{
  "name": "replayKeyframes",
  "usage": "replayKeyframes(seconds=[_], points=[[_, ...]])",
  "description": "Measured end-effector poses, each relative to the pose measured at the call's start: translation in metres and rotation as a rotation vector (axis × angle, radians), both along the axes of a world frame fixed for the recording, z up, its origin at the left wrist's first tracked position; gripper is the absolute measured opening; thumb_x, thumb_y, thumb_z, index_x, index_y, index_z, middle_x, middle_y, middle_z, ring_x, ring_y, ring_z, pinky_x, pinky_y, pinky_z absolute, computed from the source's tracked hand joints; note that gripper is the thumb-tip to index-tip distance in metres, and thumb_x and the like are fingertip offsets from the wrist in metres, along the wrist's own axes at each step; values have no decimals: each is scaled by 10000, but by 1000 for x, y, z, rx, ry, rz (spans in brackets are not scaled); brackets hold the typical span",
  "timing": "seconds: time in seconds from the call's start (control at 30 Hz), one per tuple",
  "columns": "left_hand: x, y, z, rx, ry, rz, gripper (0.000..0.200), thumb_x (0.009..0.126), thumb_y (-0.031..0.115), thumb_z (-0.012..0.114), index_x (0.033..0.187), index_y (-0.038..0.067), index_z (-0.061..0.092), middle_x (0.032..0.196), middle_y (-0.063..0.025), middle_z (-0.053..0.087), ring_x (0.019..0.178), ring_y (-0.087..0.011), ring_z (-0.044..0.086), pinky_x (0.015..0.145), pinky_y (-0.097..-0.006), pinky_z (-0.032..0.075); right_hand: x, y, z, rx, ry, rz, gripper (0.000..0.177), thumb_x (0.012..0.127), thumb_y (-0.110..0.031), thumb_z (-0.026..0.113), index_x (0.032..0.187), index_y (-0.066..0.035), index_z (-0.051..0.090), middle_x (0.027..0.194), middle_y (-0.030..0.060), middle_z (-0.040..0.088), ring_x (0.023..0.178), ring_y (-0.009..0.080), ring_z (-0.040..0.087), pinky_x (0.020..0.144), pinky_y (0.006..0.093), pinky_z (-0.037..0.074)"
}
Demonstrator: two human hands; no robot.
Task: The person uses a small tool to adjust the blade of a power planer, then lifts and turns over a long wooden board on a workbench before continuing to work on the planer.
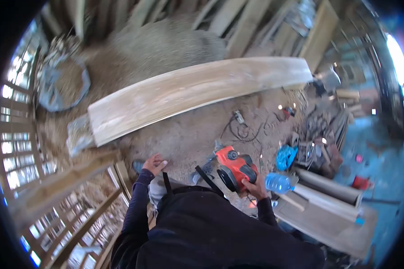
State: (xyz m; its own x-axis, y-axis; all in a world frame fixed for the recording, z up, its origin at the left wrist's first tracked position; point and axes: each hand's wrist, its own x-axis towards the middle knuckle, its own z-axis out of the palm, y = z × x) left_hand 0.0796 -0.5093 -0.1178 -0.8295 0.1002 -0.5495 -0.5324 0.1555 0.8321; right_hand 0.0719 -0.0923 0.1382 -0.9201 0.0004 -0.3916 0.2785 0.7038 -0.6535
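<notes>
My right hand (254,186) is closed round the rear grip of a red and black power tool (236,166), low at the centre right, in front of my body. My left hand (154,164) holds nothing; its fingers are apart, above the ground left of centre. Beyond both hands lies a long, wide wooden plank (197,92), running from the left up to the right. Neither the tool nor either hand touches the plank. The frame is somewhat blurred.
A sack of shavings (65,85) stands at the left, above a wooden railing (67,179). Cable (242,130) lies on the ground beyond the tool. A blue water bottle (278,183) and a wooden trough (330,190) are at the right. Boards (251,22) lean at the back.
</notes>
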Motion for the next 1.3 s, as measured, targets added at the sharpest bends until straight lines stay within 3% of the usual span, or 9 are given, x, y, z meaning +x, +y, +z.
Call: replayKeyframes(seconds=[0.07, 0.17, 0.3, 0.67, 0.83, 0.9, 1.0, 1.17, 1.3], points=[[-23, 39, -23, -58, -31, -23, 742, 749, 361, 792, 1310, 4, 463, 1085, -145, 644, 976, -200, 644, 864, -331, 518, 34, 55, 15, -209, -109, -335, 425, 723, -170, 702, 1098, 0, 597, 821, 38, 606, 747, 126, 571, 656, 291, 483], [-57, 122, -36, -57, -1, -88, 739, 744, 384, 790, 1293, 3, 474, 1073, -138, 648, 973, -188, 644, 857, -326, 524, 81, 144, -9, -109, 96, -369, 369, 719, -115, 671, 1063, -4, 594, 810, 16, 576, 686, 97, 534, 600, 271, 467], [-105, 263, 15, -91, 80, -296, 702, 749, 369, 791, 1268, 3, 493, 1096, -138, 642, 983, -196, 636, 859, -326, 521, 100, 237, 2, -199, -54, -742, 340, 720, -69, 678, 1034, 11, 575, 774, 18, 545, 619, 102, 522, 552, 258, 442], [-292, 489, 66, -200, 307, -604, 678, 776, 371, 764, 1277, 2, 497, 1133, -136, 621, 1010, -199, 617, 900, -328, 491, 46, 428, -51, -282, 241, -994, 311, 709, 1, 657, 1012, 3, 588, 711, 0, 555, 568, 85, 521, 447, 250, 420], [-428, 597, 72, -120, 519, -454, 624, 766, 322, 776, 1250, 15, 530, 1123, -138, 631, 1011, -194, 625, 888, -316, 498, 4, 503, -74, -129, 394, -989, 387, 701, -39, 689, 1072, 18, 598, 825, 60, 635, 607, 124, 580, 513, 265, 476], [-479, 652, 104, -211, 655, -460, 659, 743, 360, 782, 1240, 3, 538, 1133, -169, 632, 1042, -234, 628, 899, -341, 498, -16, 534, -84, -97, 532, -991, 287, 684, -33, 635, 970, -14, 610, 777, -18, 568, 683, 81, 524, 610, 253, 432], [-542, 725, 129, -429, 734, -574, 770, 727, 442, 762, 1288, -8, 488, 1237, -219, 566, 1173, -301, 548, 997, -373, 428, -53, 564, -55, -190, 373, -1044, 293, 685, -36, 646, 973, 3, 604, 776, 28, 595, 637, 103, 556, 580, 265, 456], [-634, 793, 69, -1023, 824, -584, 1291, 577, 717, 696, 1483, 22, 93, 1541, -233, 84, 1424, -411, 40, 1135, -544, 64, -104, 644, -95, -148, 381, -1018, 385, 667, -41, 657, 1048, 8, 634, 835, 57, 635, 764, 153, 601, 716, 294, 482], [-632, 808, 67, -1365, 797, -568, 1337, 547, 752, 689, 1504, 66, 56, 1564, -181, 44, 1432, -392, 40, 1107, -608, 85, -152, 713, -134, -184, 223, -1068, 398, 675, -46, 668, 1068, 7, 635, 887, 71, 656, 812, 162, 606, 772, 302, 482]])
